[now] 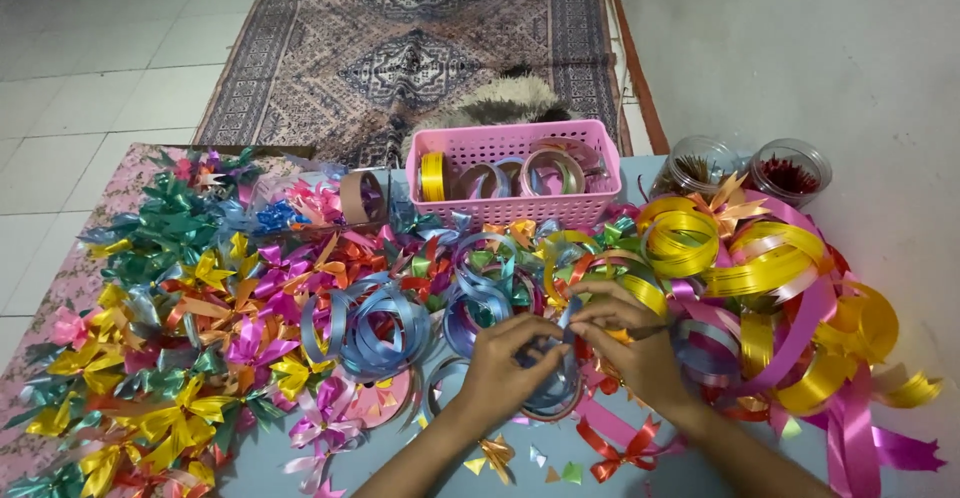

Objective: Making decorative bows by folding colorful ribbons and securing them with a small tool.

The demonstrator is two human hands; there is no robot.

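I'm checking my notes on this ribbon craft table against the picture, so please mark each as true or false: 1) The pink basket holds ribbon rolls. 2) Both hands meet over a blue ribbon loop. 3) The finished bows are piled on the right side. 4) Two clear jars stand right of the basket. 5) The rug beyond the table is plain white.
1) The pink basket holds ribbon rolls: true.
2) The left hand and right hand meet over a blue ribbon loop: true.
3) False: the finished bows are piled on the left.
4) Two clear jars stand right of the basket: true.
5) False: the rug is patterned.
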